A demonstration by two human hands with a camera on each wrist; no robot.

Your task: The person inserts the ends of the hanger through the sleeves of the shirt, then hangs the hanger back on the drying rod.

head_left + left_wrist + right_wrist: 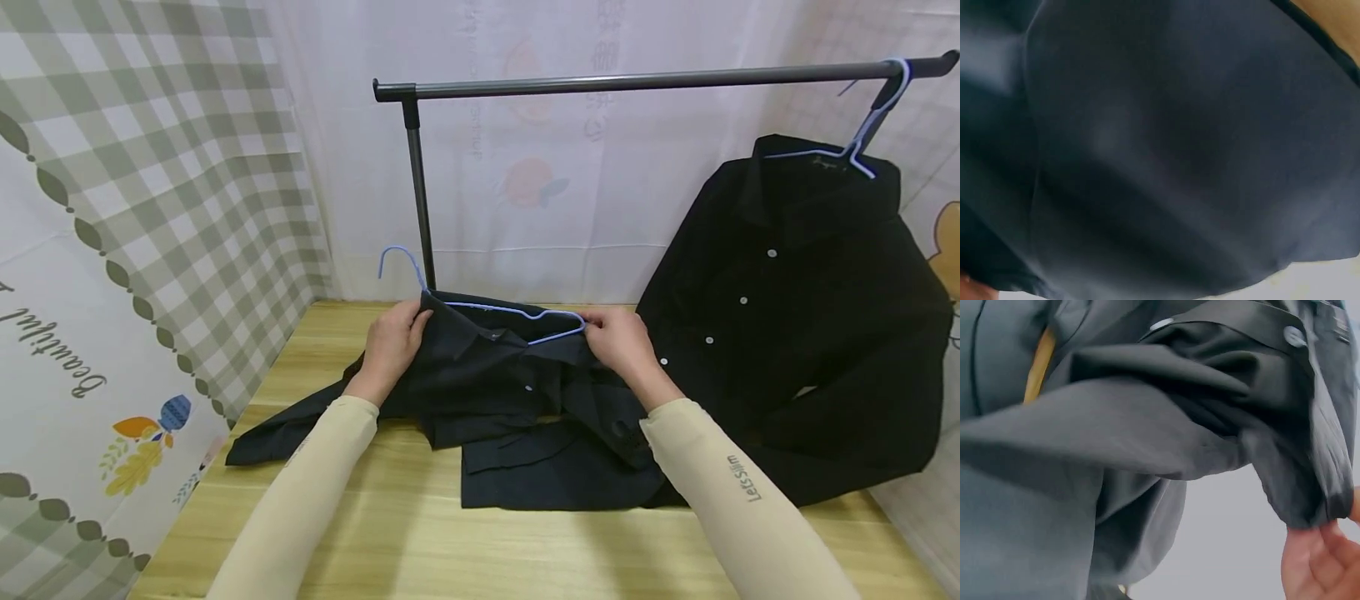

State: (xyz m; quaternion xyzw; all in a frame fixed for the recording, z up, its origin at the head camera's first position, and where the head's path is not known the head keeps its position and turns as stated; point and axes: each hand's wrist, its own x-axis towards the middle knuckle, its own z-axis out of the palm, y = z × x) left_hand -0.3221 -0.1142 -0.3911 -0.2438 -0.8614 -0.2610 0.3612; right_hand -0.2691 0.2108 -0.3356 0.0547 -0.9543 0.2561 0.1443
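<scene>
A black button-up shirt is held up by its collar, its lower part and one sleeve spread on the wooden table. My left hand pinches the collar at its left end, just below the hook of a blue wire hanger. The hanger lies partly inside the neck opening, and its rounded right end shows above the cloth. My right hand grips the shirt's edge beside that end. Dark fabric fills most of the left wrist view. In the right wrist view, fingers pinch the shirt's edge near white buttons.
A dark metal rack spans the back of the wooden table. At its right end a second black shirt hangs on another blue hanger, its lower part reaching the table. A checked cloth covers the left side.
</scene>
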